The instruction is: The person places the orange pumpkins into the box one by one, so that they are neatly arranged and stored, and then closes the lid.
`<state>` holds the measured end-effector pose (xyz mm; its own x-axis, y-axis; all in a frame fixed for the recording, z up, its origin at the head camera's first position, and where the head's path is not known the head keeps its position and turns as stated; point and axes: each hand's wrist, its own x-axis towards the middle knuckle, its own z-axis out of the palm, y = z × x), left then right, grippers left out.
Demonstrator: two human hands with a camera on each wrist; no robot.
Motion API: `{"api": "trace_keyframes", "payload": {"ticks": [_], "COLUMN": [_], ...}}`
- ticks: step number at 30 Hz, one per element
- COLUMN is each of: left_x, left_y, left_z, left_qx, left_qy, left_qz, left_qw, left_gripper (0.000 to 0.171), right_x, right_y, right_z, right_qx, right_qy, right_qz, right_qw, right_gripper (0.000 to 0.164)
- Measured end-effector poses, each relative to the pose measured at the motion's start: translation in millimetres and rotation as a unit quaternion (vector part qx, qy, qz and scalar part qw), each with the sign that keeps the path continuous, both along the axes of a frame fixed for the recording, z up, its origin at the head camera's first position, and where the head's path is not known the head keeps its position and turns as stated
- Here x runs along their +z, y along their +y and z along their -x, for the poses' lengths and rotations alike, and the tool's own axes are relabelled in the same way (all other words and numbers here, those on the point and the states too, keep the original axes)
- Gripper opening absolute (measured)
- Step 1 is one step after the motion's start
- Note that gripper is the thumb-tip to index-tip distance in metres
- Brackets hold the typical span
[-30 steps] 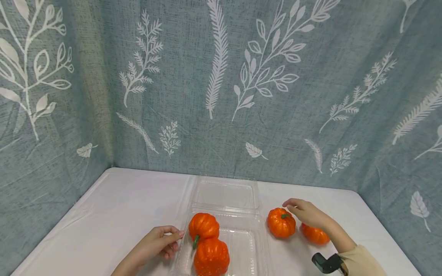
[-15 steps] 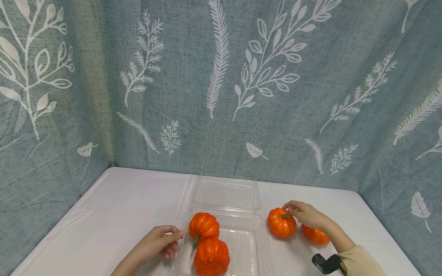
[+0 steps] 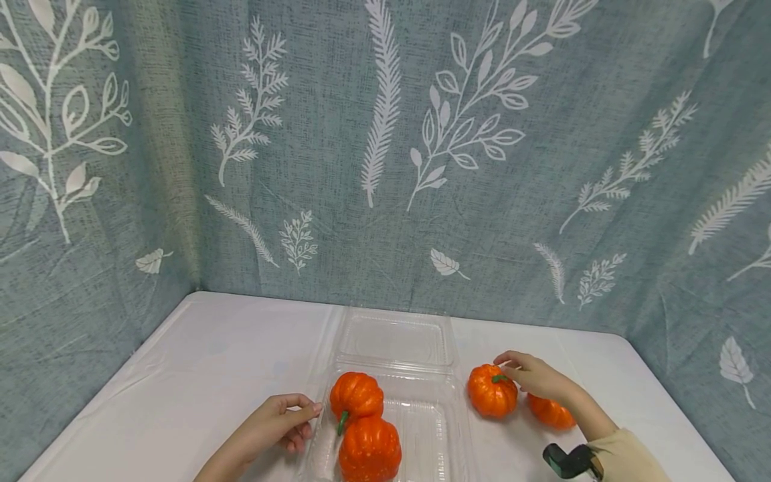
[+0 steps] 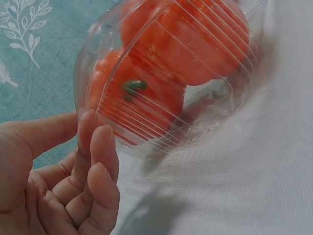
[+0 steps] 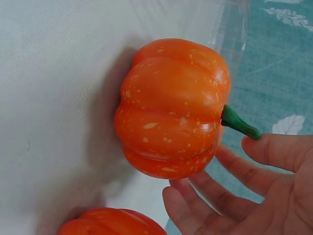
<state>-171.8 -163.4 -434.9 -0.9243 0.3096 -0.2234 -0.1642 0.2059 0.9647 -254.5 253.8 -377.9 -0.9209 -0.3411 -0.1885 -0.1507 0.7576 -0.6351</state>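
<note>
My left hand pinches the near left rim of a clear plastic clamshell box, its thumb and a fingertip at the edge. Two orange toy pumpkins lie in the box's base: a rear one with a green stem and a front one. On the table right of the box sits a third pumpkin. My right hand is spread loosely at its far right side, the thumb tip right at the green stem and the other fingers along its side. A fourth pumpkin lies partly hidden under my right forearm.
The box's lid lies folded back flat behind the base. A white cloth covers the table, and a blue-green leaf-patterned curtain hangs along the back and sides. A black strap sits at the right sleeve.
My right hand has come down slightly, its fingers now against the third pumpkin. The left hand and the box have stayed in place.
</note>
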Motion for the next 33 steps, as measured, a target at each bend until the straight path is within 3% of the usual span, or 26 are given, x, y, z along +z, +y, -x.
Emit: {"api": "trace_keyframes", "payload": {"ticks": [3,9,15,23,29,33], "left_x": [-0.2,-0.6,-1.2,-2.2,-2.1,-2.0], "left_y": [0.3,0.7,0.7,-0.1,-0.5,-0.7], "left_z": [0.1,0.1,0.0,0.4,1.2,1.5], "left_qx": [-0.002,-0.002,0.002,0.004,0.004,0.003], "left_qy": [0.002,0.003,-0.003,-0.004,-0.004,-0.007], "left_qz": [-0.001,-0.002,0.002,0.005,0.007,0.009], "left_qw": [1.0,1.0,1.0,1.0,1.0,0.9999], "left_gripper": [0.03,0.03,0.033,0.034,0.033,0.033], "right_x": [-1.3,-2.4,-5.6,-6.1,-6.6,-4.9], "right_y": [1.1,3.5,6.0,7.8,8.6,8.6], "right_z": [0.0,-0.3,-1.9,-3.1,-2.9,-4.9], "right_qx": [-0.009,-0.055,-0.048,-0.011,-0.006,0.003], "right_qy": [-0.014,-0.098,-0.135,-0.139,-0.127,-0.097], "right_qz": [0.005,0.038,0.061,0.086,0.066,0.045], "right_qw": [1.0,0.993,0.988,0.987,0.99,0.994], "right_gripper": [0.024,0.037,0.051,0.051,0.053,0.054]}}
